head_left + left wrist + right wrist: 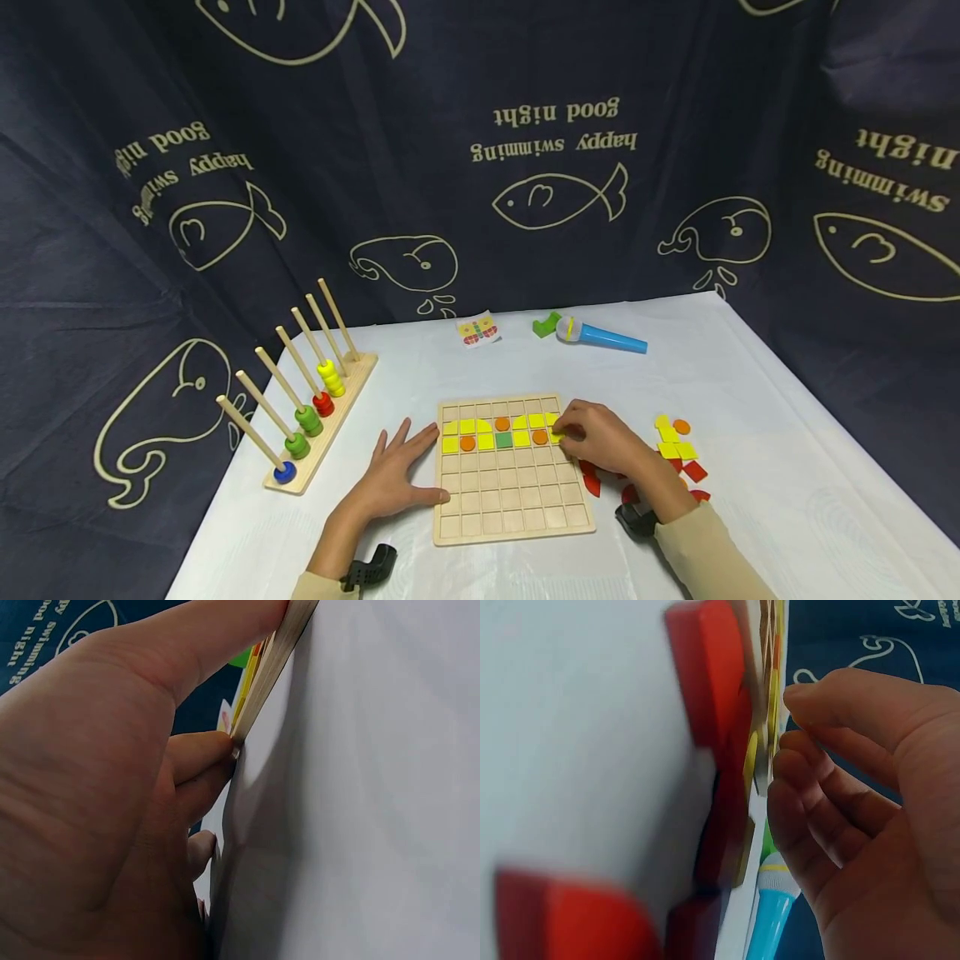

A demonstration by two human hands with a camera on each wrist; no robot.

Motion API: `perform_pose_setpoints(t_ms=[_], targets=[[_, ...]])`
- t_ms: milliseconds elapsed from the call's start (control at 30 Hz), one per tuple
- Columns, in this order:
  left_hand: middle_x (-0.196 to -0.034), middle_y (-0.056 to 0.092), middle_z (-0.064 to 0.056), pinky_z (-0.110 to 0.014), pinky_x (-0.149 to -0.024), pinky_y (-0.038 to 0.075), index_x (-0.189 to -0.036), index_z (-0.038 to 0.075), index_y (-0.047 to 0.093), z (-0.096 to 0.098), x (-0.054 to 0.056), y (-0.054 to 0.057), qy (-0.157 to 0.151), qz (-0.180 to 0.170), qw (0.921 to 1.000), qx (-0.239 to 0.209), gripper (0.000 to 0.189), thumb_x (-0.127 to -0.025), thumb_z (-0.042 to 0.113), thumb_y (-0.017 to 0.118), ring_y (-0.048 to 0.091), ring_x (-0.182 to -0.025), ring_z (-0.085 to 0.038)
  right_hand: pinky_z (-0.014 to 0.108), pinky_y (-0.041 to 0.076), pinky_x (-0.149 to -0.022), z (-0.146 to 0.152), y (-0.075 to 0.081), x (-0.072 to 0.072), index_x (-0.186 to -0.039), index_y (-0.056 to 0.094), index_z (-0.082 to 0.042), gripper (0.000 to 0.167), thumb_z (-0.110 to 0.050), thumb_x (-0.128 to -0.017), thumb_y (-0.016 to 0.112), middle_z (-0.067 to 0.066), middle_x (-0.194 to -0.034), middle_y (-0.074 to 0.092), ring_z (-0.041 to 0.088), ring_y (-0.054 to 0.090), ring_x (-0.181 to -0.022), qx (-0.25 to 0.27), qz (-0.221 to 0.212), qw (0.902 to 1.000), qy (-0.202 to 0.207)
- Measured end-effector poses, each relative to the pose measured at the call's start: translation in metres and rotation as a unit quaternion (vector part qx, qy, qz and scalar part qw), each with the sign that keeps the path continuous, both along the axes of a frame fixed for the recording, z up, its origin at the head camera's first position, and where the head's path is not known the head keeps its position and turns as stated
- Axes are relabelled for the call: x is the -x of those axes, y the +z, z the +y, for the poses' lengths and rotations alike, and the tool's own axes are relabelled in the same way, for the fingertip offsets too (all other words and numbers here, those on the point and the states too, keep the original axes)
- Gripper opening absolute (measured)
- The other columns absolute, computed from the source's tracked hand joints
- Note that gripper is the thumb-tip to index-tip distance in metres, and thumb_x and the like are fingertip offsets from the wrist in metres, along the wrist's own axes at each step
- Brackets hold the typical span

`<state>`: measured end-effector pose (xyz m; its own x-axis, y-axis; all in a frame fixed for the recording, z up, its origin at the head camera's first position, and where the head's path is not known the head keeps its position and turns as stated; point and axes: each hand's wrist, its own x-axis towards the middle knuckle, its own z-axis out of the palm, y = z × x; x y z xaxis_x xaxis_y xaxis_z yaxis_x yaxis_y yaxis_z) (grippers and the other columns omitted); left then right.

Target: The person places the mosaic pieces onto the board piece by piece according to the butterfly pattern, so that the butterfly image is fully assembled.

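Note:
A wooden grid board (510,500) lies on the table; yellow, orange and green tiles fill parts of its two upper visible tile rows. My left hand (397,479) is spread at its left side, the thumb over the edge and fingertips against it, as the left wrist view also shows. At the board's right edge, my right hand (600,433) has bent fingers touching a yellow tile (557,437) at the row's end. In the right wrist view the thumb and fingertips (799,697) are close together at the board; whether they pinch the tile is hidden.
Loose yellow tiles (667,433) and red tiles (696,472) lie right of the board, some under my right forearm. A bead stacker (330,433) with upright pegs stands left. At the back are a butterfly card (478,330), a green block (547,324) and a blue toy microphone (611,339).

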<state>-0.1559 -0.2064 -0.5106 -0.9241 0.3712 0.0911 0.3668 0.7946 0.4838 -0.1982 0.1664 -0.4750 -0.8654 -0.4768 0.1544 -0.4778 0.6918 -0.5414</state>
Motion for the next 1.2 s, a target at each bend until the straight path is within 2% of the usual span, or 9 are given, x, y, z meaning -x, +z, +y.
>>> perform_pose_setpoints(t_ms=[167, 500, 767, 1200], targets=[[-0.153, 0.032, 0.008, -0.058, -0.111, -0.004, -0.150, 0.019, 0.037, 0.000, 0.000, 0.001, -0.008, 0.002, 1.0000, -0.002, 0.108, -0.062, 0.070, 0.075, 0.008, -0.145, -0.031, 0.029, 0.049, -0.075, 0.011, 0.000, -0.005, -0.095, 0.075, -0.016, 0.014, -0.014, -0.082, 0.073, -0.011, -0.088, 0.060, 0.011, 0.053, -0.079, -0.001, -0.024, 0.9996, -0.014], [-0.153, 0.032, 0.006, -0.060, -0.110, -0.004, -0.150, 0.018, 0.037, -0.004, 0.001, -0.001, -0.019, 0.001, 0.9998, -0.002, 0.117, -0.055, 0.073, 0.076, 0.008, -0.144, -0.033, 0.025, 0.047, -0.063, 0.028, -0.003, -0.010, -0.097, 0.075, -0.021, 0.019, -0.010, -0.083, 0.070, -0.012, -0.085, 0.060, 0.010, 0.052, -0.072, -0.007, -0.054, 0.9984, 0.014], [-0.153, 0.033, 0.003, -0.061, -0.110, -0.004, -0.150, 0.016, 0.037, -0.002, 0.001, 0.000, -0.023, 0.002, 0.9997, -0.011, 0.116, -0.056, 0.071, 0.077, 0.009, -0.144, -0.035, 0.026, 0.049, -0.067, 0.034, 0.002, -0.013, -0.103, 0.072, -0.017, 0.024, -0.006, -0.082, 0.070, -0.008, -0.089, 0.060, 0.015, 0.054, -0.078, -0.014, -0.084, 0.9961, 0.025], [-0.153, 0.033, 0.002, -0.061, -0.110, -0.003, -0.150, 0.016, 0.037, -0.003, 0.002, -0.001, -0.020, -0.002, 0.9998, -0.004, 0.116, -0.056, 0.072, 0.077, 0.008, -0.144, -0.034, 0.024, 0.050, -0.065, 0.043, 0.002, -0.016, -0.103, 0.075, -0.015, 0.024, -0.007, -0.080, 0.075, -0.008, -0.089, 0.060, 0.013, 0.053, -0.076, -0.023, -0.083, 0.9961, 0.018]])
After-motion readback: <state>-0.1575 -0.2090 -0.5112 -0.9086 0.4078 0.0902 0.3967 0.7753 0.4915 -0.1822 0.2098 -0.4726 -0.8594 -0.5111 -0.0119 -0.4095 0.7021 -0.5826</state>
